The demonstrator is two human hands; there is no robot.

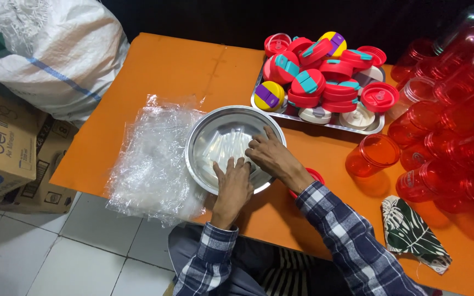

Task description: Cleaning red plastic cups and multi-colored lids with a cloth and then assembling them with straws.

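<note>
On the orange table (193, 71), both hands sit inside the steel bowl (204, 123). Left hand (232, 183) lies flat, fingers spread, pressing on the clear plastic (223, 143) in the bowl; right hand (270, 156) rests beside it, fingertips curled onto the same plastic. Neither grip is closed around anything. Crumpled clear bags (149, 159) lie just left of the bowl. Behind it, a tray (325, 127) heaped with red lids (325, 77); red cups (445, 131) crowd the right.
</note>
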